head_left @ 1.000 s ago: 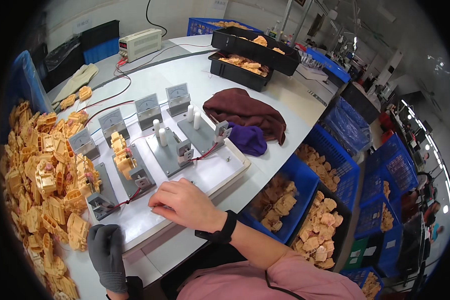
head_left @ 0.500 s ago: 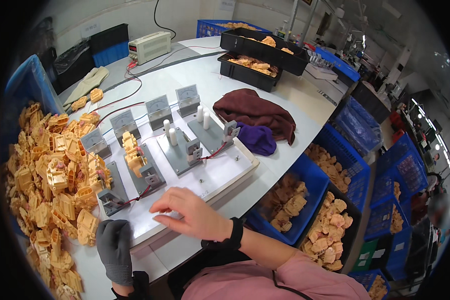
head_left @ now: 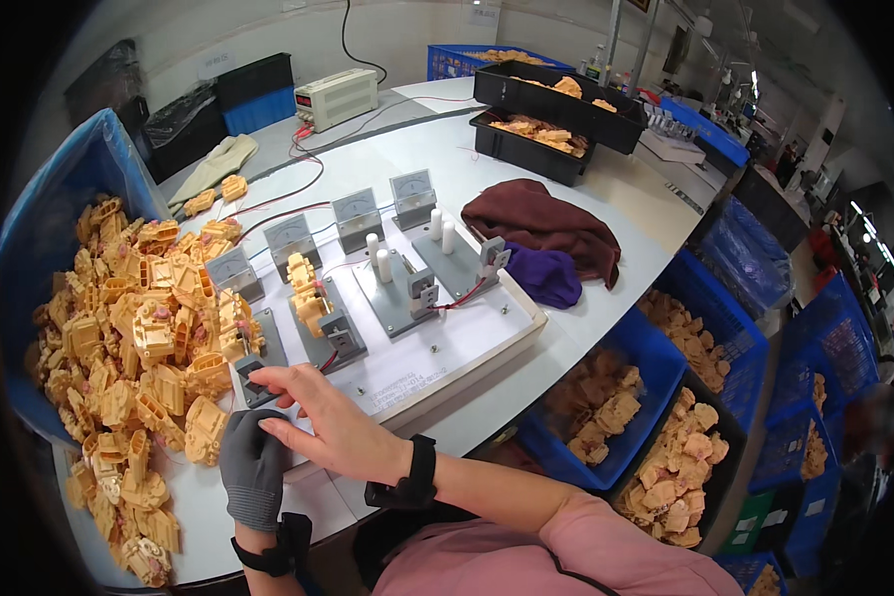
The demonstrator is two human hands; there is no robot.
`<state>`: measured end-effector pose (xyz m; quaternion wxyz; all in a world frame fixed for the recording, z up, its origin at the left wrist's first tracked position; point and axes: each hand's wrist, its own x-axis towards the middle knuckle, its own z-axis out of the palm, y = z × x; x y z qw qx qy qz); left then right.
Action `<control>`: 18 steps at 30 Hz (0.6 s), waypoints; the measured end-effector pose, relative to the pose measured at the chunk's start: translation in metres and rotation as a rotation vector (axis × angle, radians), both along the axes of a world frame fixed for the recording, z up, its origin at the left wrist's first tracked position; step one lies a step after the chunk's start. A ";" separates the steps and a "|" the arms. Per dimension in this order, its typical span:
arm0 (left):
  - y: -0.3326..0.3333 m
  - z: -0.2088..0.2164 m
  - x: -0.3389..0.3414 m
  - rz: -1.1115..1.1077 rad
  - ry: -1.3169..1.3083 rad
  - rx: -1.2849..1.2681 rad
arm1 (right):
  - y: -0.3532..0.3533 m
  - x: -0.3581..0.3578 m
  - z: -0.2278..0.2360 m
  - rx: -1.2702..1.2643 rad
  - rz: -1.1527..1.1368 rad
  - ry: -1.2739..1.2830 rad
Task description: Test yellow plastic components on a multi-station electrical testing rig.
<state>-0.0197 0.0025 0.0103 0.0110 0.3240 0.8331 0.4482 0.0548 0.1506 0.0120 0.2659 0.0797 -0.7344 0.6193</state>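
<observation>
My left hand (head_left: 252, 469), in a grey glove, is curled closed at the front left corner of a white test board (head_left: 437, 370); whatever its fingers hold is hidden. Bare, with a black wrist strap, my right hand (head_left: 346, 429) reaches to the leftmost fixture's grey block (head_left: 252, 382), index finger at the block and thumb apart, close to the glove. A yellow-orange plastic housing (head_left: 236, 326) sits in that fixture. Another plastic housing (head_left: 308, 296) is in the second fixture. Two further fixtures carry white posts (head_left: 383, 266). Panel meters (head_left: 290, 236) stand behind the fixtures.
A large heap of plastic housings (head_left: 139, 343) spills from a blue-lined bin at left. Behind are a power supply (head_left: 336, 99) and stacked black trays (head_left: 536, 149). Brown cloth (head_left: 546, 223) and purple cloth (head_left: 541, 276) lie right. Blue crates (head_left: 606, 397) of parts stand beside the table.
My right hand has moved left and forward to the leftmost fixture, beside the glove. My left hand stays near the board's corner. The whole view has shifted, moving the scene rightward.
</observation>
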 end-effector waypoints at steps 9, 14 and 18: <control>-0.020 0.053 -0.046 -0.127 -0.308 -0.019 | 0.000 -0.010 -0.008 0.045 -0.127 0.054; 0.010 0.090 -0.078 -0.050 -0.440 -0.049 | 0.001 -0.009 -0.006 0.015 -0.079 0.025; 0.051 0.100 -0.099 0.081 -0.494 -0.190 | 0.004 -0.010 -0.006 0.054 -0.034 0.021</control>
